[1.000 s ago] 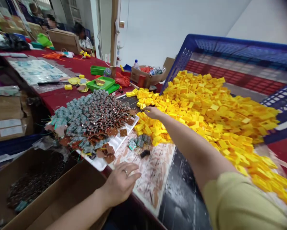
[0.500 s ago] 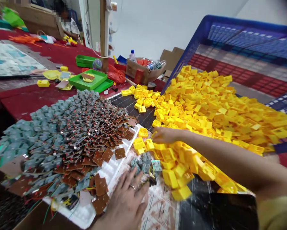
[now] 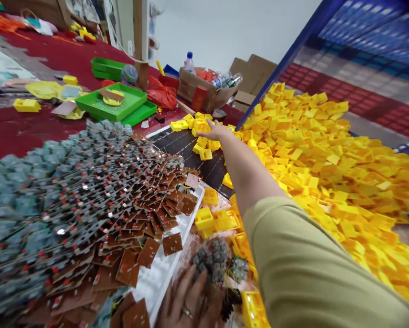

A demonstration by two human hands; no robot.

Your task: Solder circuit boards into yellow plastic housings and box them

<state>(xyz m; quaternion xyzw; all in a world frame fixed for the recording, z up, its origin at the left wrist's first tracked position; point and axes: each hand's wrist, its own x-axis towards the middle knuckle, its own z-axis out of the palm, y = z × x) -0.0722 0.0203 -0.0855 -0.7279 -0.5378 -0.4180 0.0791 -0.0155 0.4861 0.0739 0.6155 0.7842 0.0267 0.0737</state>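
My left hand [image 3: 192,298], with a ring on one finger, rests palm down at the bottom centre, its fingers apart. Its fingertips touch or nearly touch a few grey blocky parts with wires [image 3: 213,259]. My right arm stretches forward, and my right hand [image 3: 217,130] hovers over a small group of yellow plastic housings [image 3: 204,154] with its fingers extended. Nothing shows in its grip. More yellow housings [image 3: 204,221] lie between the hands, partly hidden by my sleeve. To the left, brown circuit boards [image 3: 147,253] with grey parts are heaped on a white tray [image 3: 172,264].
A large heap of yellow housings [image 3: 313,136] spills from a tipped blue basket [image 3: 289,50] at the right. Green trays [image 3: 136,101], a red plastic bag [image 3: 161,93] and a cardboard box with bottles [image 3: 190,84] stand at the back. A post [image 3: 141,41] rises behind them.
My right hand has moved forward from the near yellow housings to the far group. My left hand stays by the grey parts. The view has shifted closer to the table.
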